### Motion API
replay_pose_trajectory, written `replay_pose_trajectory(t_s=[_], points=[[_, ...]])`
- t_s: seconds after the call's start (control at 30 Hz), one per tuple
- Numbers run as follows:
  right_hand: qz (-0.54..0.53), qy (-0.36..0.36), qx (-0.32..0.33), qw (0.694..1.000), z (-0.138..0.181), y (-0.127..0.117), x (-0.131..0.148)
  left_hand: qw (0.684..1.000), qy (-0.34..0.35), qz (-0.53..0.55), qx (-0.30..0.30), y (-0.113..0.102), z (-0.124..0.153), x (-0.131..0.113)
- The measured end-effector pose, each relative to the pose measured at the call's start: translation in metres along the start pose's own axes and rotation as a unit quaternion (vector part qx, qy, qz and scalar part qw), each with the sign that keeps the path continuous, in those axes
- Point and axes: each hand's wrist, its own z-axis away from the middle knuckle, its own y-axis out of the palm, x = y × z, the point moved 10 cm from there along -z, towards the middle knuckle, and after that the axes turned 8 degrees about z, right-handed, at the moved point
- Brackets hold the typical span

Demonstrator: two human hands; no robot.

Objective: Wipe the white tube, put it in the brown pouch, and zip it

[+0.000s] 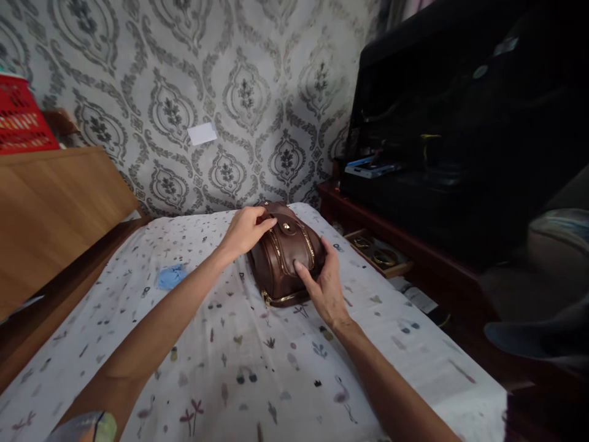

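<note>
A brown leather bag (294, 248) with gold zips and a round metal stud lies on the printed bedsheet (257, 362). My left hand (248, 228) is closed at the bag's upper left side, thumb pointing toward the stud; its fingertips are partly hidden behind the leather. On the other side, my right hand (324, 285) grips the bag, its thumb on the front face and its fingers curled round the right edge. A gold zip pull (265, 298) hangs at the bag's lower left corner.
A crumpled light blue cloth (172, 277) lies left of the bag. The wooden headboard (59, 209) bounds the left, the patterned wall (207, 73) the back. At right stand a large black screen (442, 135) and an open drawer (400, 269) with items in it.
</note>
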Motion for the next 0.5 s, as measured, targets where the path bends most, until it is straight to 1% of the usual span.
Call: replay_pose_trajectory(t_s=[0.07,0.17,0.23,0.33,0.5], points=[[0.002,-0.001,0.002,1.0,0.0,0.001,-0.001,1.0,0.011,-0.011,0.002,0.001,0.004,-0.006],[0.002,-0.005,-0.003,1.0,-0.001,0.001,0.0,0.997,0.053,-0.059,-0.006,0.002,0.013,-0.023],[0.001,-0.008,-0.007,1.0,-0.001,0.0,0.0,0.993,0.08,-0.09,-0.015,0.003,0.022,-0.033],[0.001,-0.011,-0.001,1.0,-0.001,0.0,0.001,0.986,0.101,-0.13,-0.023,0.008,0.038,-0.042],[-0.005,0.002,0.009,1.0,-0.001,-0.001,0.002,0.957,0.158,-0.239,-0.054,0.021,0.066,-0.053]])
